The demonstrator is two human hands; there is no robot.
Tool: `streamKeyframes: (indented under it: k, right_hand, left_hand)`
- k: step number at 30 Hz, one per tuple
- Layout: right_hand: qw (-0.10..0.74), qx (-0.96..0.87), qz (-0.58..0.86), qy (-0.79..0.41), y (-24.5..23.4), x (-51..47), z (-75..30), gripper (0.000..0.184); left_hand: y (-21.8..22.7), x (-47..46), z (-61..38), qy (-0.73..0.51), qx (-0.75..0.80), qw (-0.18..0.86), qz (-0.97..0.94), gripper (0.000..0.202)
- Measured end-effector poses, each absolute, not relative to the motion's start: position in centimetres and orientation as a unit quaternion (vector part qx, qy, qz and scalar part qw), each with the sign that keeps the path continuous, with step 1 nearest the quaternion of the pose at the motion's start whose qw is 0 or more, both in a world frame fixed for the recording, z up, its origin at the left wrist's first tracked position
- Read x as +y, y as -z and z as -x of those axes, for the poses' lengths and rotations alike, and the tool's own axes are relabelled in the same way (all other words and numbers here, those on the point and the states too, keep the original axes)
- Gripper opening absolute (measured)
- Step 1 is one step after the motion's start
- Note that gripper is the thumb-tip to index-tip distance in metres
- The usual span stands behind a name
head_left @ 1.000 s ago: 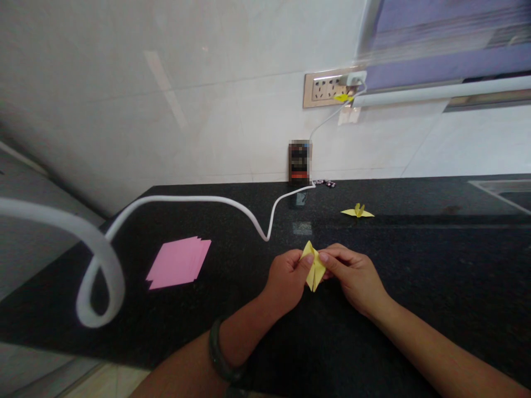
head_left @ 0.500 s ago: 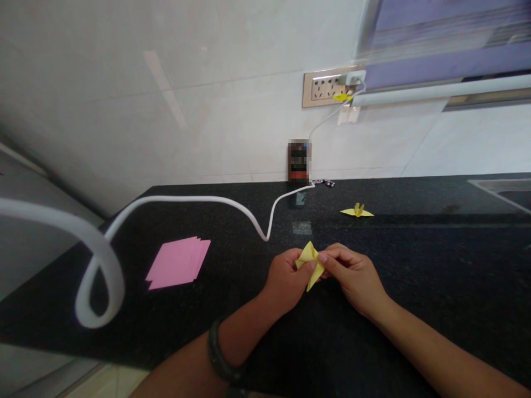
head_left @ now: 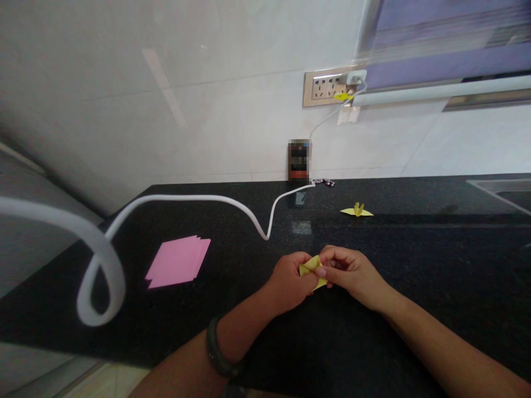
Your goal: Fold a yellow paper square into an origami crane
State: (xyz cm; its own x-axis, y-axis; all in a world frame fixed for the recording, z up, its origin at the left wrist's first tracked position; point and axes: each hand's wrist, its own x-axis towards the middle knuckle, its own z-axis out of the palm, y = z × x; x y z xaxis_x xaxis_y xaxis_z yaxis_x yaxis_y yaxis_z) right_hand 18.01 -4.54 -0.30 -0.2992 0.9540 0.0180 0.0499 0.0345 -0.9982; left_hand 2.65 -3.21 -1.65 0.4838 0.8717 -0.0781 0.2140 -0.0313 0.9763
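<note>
A small folded piece of yellow paper [head_left: 311,266] is held between my two hands, just above the dark countertop. My left hand [head_left: 289,282] pinches its left side, with the thumb across the front. On the right side, the thumb and fingers of my right hand [head_left: 350,273] grip an edge of the same paper. My fingers hide parts of it, so its full shape does not show. Beyond my right hand, a finished-looking yellow paper crane [head_left: 357,210] rests on the counter with its wings spread.
Pink paper squares [head_left: 178,262] lie fanned at the left. A thick white cable [head_left: 191,197] loops over the counter toward a phone-like device [head_left: 299,161], blurred out, against the wall. A wall socket [head_left: 327,87] holds a plug. At the far right is a sink edge [head_left: 493,190].
The yellow paper has turned in my hands, and its upper point now leans to the right. My left hand has shifted slightly right, and my fingers have changed their grip.
</note>
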Motion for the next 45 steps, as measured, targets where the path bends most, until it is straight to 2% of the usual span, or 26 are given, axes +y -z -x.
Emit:
streamKeyframes:
  k: [10, 20, 29, 33, 38, 45]
  right_hand:
    - [0.415, -0.54, 0.422, -0.599, 1.0, -4.5, -18.2, 0.018]
    - [0.364, -0.559, 0.398, -0.63, 0.7, -4.5, -18.7, 0.019]
    - [0.447, -0.516, 0.412, -0.604, 1.2, -4.1, -18.7, 0.02]
    - [0.456, -0.52, 0.416, -0.59, 1.4, -3.9, -18.7, 0.019]
    - [0.477, -0.496, 0.42, -0.592, 1.5, -3.9, -18.4, 0.017]
    - [0.496, -0.405, 0.411, -0.649, 1.6, -4.1, -17.8, 0.019]
  left_hand:
    - [1.3, -3.3, -2.5, -0.271, 0.403, 0.584, -0.65, 0.016]
    - [1.5, -3.2, -2.3, -0.238, 0.387, 0.573, -0.682, 0.013]
    - [0.7, -3.2, -2.8, -0.306, 0.387, 0.661, -0.565, 0.019]
    - [0.1, -3.2, -2.9, -0.332, 0.378, 0.688, -0.522, 0.021]
    - [0.5, -3.1, -2.9, -0.346, 0.373, 0.673, -0.536, 0.032]
    - [0.7, -3.1, -2.9, -0.339, 0.379, 0.642, -0.573, 0.032]
